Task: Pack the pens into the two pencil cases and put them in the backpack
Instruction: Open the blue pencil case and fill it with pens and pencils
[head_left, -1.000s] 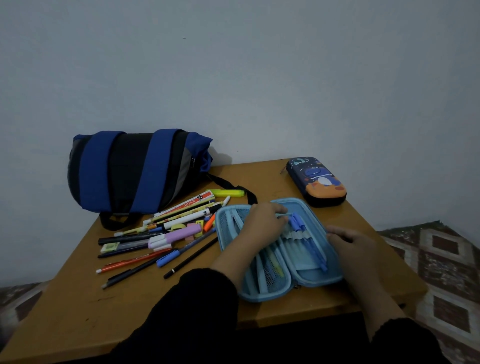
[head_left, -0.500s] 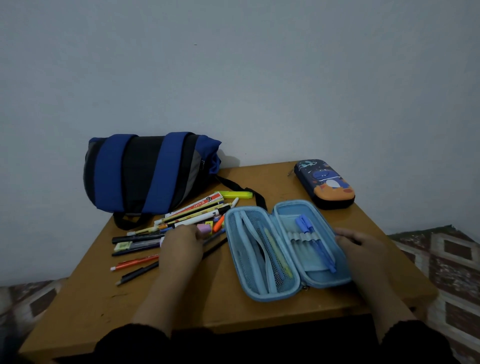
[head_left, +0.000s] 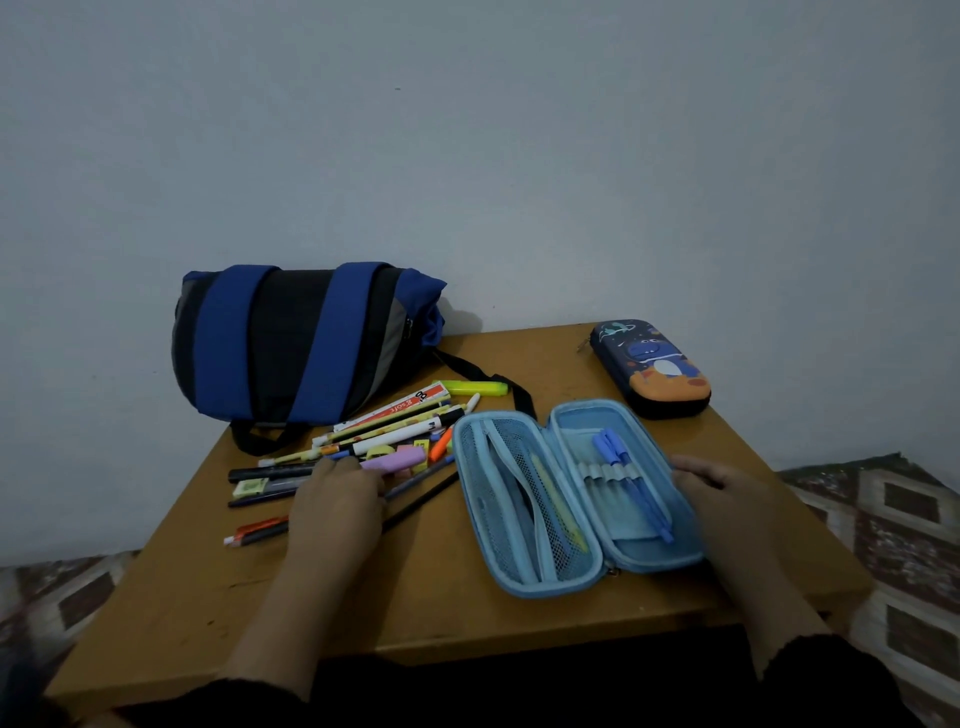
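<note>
Rear wall (head_left: 467, 130): plain, pale grey-blue, unbroken surface, one small dark speck high up near centre. Counter (head_left: 208, 587): wooden, orange-brown top, set with its far edge against the wall; the surface shows faint scuffs toward the near-left area. Floor (head_left: 893, 519): visible on both sides of the counter, covered in a patterned finish of dark red-brown and pale diamond shapes. Light: dim and even, cool in tone, with soft shadows.

Light blue open case (head_left: 574, 499); blue-and-black striped backpack (head_left: 296, 343); brown table (head_left: 431, 587)
</note>
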